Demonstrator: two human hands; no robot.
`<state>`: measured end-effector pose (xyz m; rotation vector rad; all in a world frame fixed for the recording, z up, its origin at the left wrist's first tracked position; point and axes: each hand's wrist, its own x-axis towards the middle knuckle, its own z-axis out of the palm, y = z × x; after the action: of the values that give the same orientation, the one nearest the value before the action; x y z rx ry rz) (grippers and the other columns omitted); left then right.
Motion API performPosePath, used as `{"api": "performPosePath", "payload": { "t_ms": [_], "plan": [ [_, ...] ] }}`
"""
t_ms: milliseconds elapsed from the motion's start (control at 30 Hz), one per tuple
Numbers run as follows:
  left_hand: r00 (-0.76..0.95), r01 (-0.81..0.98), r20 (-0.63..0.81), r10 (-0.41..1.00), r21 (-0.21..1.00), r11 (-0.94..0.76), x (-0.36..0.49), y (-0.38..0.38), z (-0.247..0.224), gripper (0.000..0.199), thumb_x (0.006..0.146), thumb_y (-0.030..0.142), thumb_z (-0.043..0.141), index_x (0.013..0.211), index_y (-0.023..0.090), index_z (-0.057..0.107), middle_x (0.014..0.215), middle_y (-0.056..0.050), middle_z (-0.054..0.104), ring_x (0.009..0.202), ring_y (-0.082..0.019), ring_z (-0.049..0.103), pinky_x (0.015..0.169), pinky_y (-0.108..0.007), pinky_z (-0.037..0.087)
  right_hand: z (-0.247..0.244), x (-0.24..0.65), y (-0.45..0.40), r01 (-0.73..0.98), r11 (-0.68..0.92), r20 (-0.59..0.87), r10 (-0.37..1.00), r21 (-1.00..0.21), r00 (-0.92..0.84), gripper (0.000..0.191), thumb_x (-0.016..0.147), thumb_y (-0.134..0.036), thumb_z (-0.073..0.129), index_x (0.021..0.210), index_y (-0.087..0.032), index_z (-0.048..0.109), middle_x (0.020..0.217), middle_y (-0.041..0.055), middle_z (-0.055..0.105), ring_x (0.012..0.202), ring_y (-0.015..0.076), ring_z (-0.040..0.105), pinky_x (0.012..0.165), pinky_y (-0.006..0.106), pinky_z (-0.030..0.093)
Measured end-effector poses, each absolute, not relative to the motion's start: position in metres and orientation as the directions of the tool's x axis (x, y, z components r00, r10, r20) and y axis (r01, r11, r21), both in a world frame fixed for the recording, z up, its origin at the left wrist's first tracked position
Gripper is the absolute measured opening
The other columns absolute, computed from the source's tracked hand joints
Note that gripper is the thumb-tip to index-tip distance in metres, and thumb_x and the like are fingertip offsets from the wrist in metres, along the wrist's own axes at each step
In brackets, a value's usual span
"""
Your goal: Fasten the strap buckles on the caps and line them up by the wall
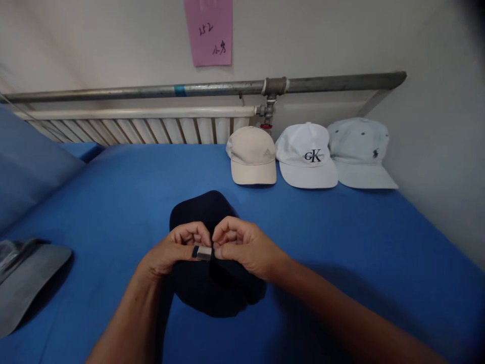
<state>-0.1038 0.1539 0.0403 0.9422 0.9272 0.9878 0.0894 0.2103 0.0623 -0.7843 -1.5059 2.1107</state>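
A dark navy cap (212, 298) lies on the blue surface in front of me, under both hands. A small metal buckle (204, 253) shows at the cap's back strap, between my fingertips. My left hand (185, 245) is closed on the strap, its thumb along the dark band beside the buckle. My right hand (242, 245) pinches just right of the buckle, fingers curled and thumb pressed in. What lies between the right fingertips looks like the dark strap, but it is mostly hidden.
A beige cap (253, 154), a white cap (306, 156) and a pale grey-blue cap (359, 151) stand in a row at the back. A grey cap (36, 278) lies at left on the blue sheet (125, 202). Behind run a radiator (151, 126) and a metal pipe (144, 92).
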Motion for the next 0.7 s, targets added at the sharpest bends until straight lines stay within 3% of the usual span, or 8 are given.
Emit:
{"api": "performPosePath", "payload": {
  "t_ms": [400,700],
  "plan": [
    [0.287,-0.260,-0.173,0.942,0.933,0.250,-0.1036,0.1548,0.0407,0.024,0.063,0.025,0.082,0.077,0.015,0.066,0.064,0.002,0.059,0.054,-0.005,0.048,0.051,-0.014,0.035,0.0707,0.0924,0.2109,-0.005,-0.326,-0.208,0.615,-0.945,-0.761,0.011,0.065,-0.013,0.063,0.071,-0.020,0.057,0.056,-0.0077,0.053,0.048,0.0061,0.046,0.046,0.019,0.033],
    [0.237,-0.266,-0.123,0.964,0.946,0.187,-0.1013,0.1552,0.0420,0.023,0.059,0.019,0.082,0.071,0.015,0.063,0.062,0.004,0.056,0.055,-0.005,0.047,0.051,-0.014,0.036,0.0641,0.0888,0.2072,-0.042,-0.286,-0.160,0.645,-0.957,-0.747,0.010,0.068,-0.016,0.065,0.071,-0.020,0.056,0.062,-0.0067,0.054,0.052,0.0068,0.048,0.049,0.021,0.038]
  ]
}}
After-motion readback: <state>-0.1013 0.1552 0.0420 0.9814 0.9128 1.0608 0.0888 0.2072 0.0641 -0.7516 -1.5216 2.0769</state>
